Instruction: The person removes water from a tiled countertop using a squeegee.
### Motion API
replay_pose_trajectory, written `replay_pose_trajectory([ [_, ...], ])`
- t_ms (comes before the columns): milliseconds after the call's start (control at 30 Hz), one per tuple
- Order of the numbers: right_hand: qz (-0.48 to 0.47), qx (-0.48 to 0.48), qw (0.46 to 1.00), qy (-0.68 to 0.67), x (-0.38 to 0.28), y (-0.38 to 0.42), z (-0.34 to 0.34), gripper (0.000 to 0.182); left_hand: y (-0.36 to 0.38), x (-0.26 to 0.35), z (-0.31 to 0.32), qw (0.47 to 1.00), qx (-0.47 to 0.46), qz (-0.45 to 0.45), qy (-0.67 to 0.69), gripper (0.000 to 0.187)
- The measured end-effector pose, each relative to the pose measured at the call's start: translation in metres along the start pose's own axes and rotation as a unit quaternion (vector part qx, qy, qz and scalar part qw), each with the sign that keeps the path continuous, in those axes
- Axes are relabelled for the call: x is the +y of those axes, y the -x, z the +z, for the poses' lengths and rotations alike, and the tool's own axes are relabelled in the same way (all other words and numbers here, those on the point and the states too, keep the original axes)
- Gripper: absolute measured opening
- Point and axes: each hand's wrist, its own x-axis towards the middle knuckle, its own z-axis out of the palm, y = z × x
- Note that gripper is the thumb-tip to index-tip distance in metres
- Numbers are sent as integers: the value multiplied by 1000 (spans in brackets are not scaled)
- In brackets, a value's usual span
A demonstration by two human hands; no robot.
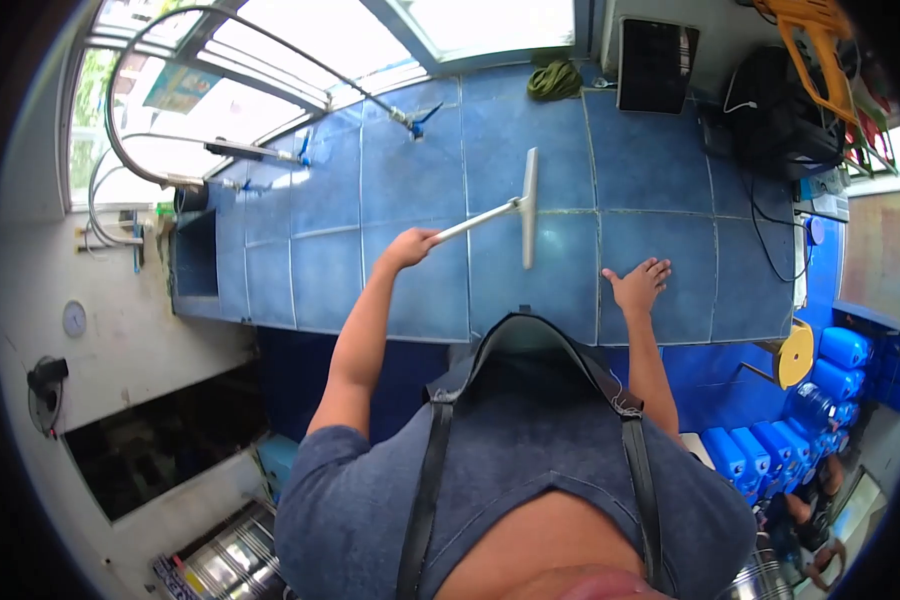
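My left hand (411, 248) is wrapped round the end of the pale handle of a squeegee (529, 208). The squeegee's long light blade lies across the blue tiled counter (530, 120), right of the hand, roughly pointing away from my body. On the right, my right hand (639, 286) is spread over the tiles near the counter's front edge, fingers apart, holding nothing. Whether its palm touches the tiles I cannot tell.
Taps (410, 124) with hoses stand at the back left. A green cloth (554, 80), a dark flat panel (657, 65) and a black bag (785, 115) with cables sit at the back right. Blue jugs (760, 455) and a person (818, 515) are at lower right.
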Motion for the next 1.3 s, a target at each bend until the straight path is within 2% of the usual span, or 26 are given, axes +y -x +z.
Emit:
replay_pose_trajectory([
  [67, 7, 16, 1000, -26, -1, -6, 1, 119, 6, -69, -22, 996, 50, 42, -54, 30],
  [100, -3, 18, 1000, -20, 1, -6, 1, 119, 14, -91, -35, 997, 58, -20, -53, 30],
  [133, -7, 13, 1000, -17, 3, 0, 5, 118, 20, -117, -50, 995, 58, -39, -74, 31],
  [167, 17, 17, 998, -50, 4, 2, 6, 118, 29, -142, -57, 989, 121, -38, -79, 33],
  [233, 9, 5, 1000, -28, 2, 1, 4, 120, 39, -191, -75, 981, 169, -90, -44, 36],
  [267, 17, 9, 999, -44, 7, 2, 3, 120, 40, -176, -98, 981, 147, -108, -66, 36],
  [300, 16, 0, 999, -35, 8, 3, 2, 120, 55, -197, -83, 979, 170, -109, -25, 43],
  [367, 30, 13, 998, -57, 0, 2, 0, 120, 75, -188, -84, 952, 283, -79, -90, 44],
  [433, 32, -27, 999, -35, 1, 4, -3, 120, 91, -147, -72, 931, 344, -109, -60, 45],
  [500, 33, -19, 999, -35, 1, 4, -7, 121, 86, -123, -40, 920, 374, -105, 51, 45],
  [567, 26, -24, 999, -28, 2, 7, -2, 121, 56, -127, 11, 914, 347, -78, 197, 46],
  [633, 19, -4, 1000, -21, 4, 5, 7, 122, 32, -96, 69, 904, 334, -89, 251, 49],
  [700, 21, -7, 1000, -19, 2, 6, 6, 122, 35, -30, 104, 944, 257, -83, 189, 46],
  [767, 31, -5, 999, -15, 5, 6, -2, 122, 36, 7, 138, 968, 185, 22, 165, 44],
  [800, 26, -13, 1000, -7, 3, 10, -3, 121, 35, 9, 153, 970, 176, 22, 165, 44],
  [867, 34, -24, 999, 1, 2, 9, -4, 121, 30, 10, 178, 970, 135, 92, 180, 44],
  [900, 27, -21, 999, -4, 3, 7, -1, 121, 35, 13, 181, 972, 120, 91, 178, 44],
  [967, 34, -23, 999, -7, 7, 6, 6, 120, 44, 23, 165, 986, 97, 103, 89, 41],
  [1133, 11, 34, 999, -38, 13, 7, 16, 122, 36, 2, 133, 989, 75, 112, 58, 36],
  [1300, 20, 32, 999, -30, 9, 5, 7, 121, 32, 0, 81, 991, 34, 118, 49, 35],
])
